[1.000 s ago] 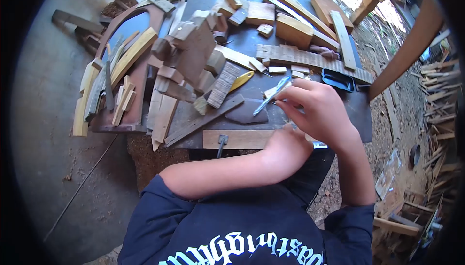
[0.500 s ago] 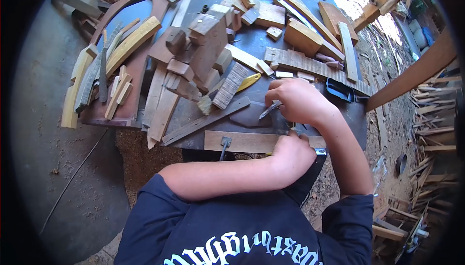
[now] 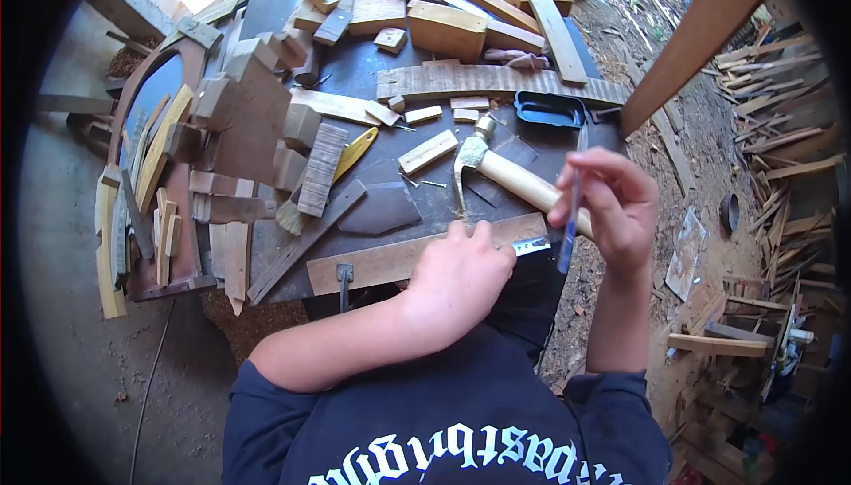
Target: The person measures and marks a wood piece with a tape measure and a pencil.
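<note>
My right hand (image 3: 616, 210) is raised at the table's right edge, its fingers pinched round a slim, pointed tool (image 3: 576, 192) with a blue lower end. Beneath it lies a claw hammer (image 3: 519, 177); its pale handle runs partly behind my fingers. My left hand (image 3: 461, 274) lies across a wooden strip (image 3: 390, 262) at the table's front edge, fingers bent over the far side. Beside the left thumb a small shiny metal piece (image 3: 532, 246) shows, its other end hidden. A dark clamp (image 3: 345, 274) sits on the strip's left part.
Wood blocks and offcuts (image 3: 355, 11) crowd the table's back and left. A yellow-handled brush (image 3: 355, 152), a black tray (image 3: 550, 110), a small pale block (image 3: 428, 152) and nails (image 3: 433, 184) lie nearer. A slanting wooden post (image 3: 700, 42) stands at the right.
My right hand has risen from over the hammer, moving right and uncovering it; the slim tool now shows in its fingers. My left hand sits further left along the strip. The view has turned.
</note>
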Tool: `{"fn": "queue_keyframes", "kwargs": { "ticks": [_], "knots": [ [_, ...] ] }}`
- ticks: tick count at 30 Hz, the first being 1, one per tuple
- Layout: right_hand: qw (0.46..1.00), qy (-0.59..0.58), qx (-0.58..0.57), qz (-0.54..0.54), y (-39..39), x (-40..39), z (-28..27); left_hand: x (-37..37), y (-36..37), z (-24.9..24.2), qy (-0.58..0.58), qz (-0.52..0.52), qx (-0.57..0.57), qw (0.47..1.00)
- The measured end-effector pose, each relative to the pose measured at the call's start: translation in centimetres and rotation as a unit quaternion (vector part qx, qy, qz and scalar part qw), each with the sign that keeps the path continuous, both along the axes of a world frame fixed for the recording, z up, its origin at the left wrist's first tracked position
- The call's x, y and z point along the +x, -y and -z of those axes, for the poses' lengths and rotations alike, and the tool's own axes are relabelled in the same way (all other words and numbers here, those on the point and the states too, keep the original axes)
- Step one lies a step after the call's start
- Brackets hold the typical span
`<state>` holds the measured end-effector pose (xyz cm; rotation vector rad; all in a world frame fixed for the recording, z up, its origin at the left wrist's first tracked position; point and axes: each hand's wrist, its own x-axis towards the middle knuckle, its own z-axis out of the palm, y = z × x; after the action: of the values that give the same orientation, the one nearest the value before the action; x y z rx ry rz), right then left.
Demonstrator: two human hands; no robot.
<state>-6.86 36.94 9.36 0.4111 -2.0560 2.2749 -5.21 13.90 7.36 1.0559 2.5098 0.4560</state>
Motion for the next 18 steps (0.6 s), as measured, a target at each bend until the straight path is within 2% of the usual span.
{"fn": "queue_keyframes", "kwargs": {
  "ticks": [2, 5, 9, 13, 18],
  "knots": [
    [0.996, 0.017, -0.091, -0.017, -2.1, 2.3, 2.0, 0.0, 0.1, -0.3, -0.001, -0.004, 0.003, 1.0],
    [0.991, 0.032, -0.098, 0.089, -2.5, 5.4, 3.5, -0.1, 0.0, -1.0, 0.004, 0.008, -0.027, 1.0],
    [0.986, 0.029, -0.051, 0.154, -3.1, 7.5, 5.4, 0.0, -0.3, -1.4, 0.006, 0.004, -0.037, 0.999],
    [0.974, 0.05, -0.098, 0.196, -3.1, 8.7, 6.1, 0.2, -0.3, -1.3, 0.004, -0.006, -0.013, 1.0],
    [0.976, 0.058, -0.057, 0.2, -2.7, 9.7, 7.0, 1.1, -1.3, -1.7, 0.035, -0.063, -0.019, 0.997]
  ]
}}
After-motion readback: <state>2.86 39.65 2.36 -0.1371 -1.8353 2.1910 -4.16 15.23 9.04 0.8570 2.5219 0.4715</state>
